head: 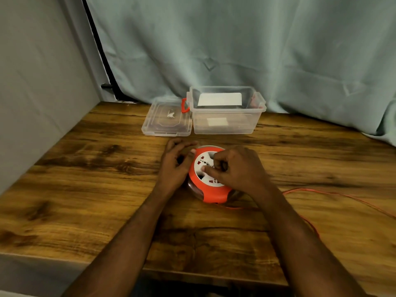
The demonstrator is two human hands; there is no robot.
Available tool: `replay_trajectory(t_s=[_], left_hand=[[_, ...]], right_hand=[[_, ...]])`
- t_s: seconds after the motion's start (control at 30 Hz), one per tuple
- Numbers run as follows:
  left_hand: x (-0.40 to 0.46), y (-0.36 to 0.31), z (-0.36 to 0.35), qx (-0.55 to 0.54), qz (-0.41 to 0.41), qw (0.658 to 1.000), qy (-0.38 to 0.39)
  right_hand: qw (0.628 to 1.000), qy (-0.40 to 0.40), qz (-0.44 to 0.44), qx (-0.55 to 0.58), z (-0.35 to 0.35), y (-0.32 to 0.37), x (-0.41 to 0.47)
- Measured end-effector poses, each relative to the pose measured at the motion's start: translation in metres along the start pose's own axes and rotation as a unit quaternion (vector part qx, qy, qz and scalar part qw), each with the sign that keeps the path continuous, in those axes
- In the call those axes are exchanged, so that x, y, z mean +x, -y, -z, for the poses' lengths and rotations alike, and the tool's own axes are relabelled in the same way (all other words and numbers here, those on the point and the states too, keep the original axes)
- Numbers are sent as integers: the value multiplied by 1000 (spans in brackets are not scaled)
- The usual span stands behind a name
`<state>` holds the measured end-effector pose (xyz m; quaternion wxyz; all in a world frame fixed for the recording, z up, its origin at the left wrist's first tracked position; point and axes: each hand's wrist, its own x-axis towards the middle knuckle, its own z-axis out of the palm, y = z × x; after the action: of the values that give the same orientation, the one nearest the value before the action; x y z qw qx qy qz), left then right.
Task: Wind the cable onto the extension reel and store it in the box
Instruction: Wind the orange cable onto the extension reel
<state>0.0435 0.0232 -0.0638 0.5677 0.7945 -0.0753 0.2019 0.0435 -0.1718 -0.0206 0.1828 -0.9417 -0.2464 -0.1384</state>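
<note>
Winding risk: right hand [237,168] pinching the round orange-and-white plastic extension reel [209,175], left hand [176,161] steadying its rim loosely; slack thin orange cable [334,195] may snag at table edge.

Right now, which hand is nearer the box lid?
Left. The left hand rests against the left rim of the extension reel, just in front of the clear box lid. The right hand grips the reel's top, farther right of the lid.
</note>
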Motion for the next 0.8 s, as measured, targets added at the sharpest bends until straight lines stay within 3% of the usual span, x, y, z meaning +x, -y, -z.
replay_trajectory(t_s=[0.13,0.3,0.6,0.8], left_hand=[[1,1,1,5,2,1000,3],[1,0,0,19,-8,1000,5],[1,-1,0,17,-14,1000,-1],[1,-1,0,23,-7,1000,0]], right_hand=[[994,27,27,107,19,-16,-2],[987,119,8,107,24,-30,-2],[986,100,15,129,24,-26,-3],[994,78,11,70,23,-26,-4]])
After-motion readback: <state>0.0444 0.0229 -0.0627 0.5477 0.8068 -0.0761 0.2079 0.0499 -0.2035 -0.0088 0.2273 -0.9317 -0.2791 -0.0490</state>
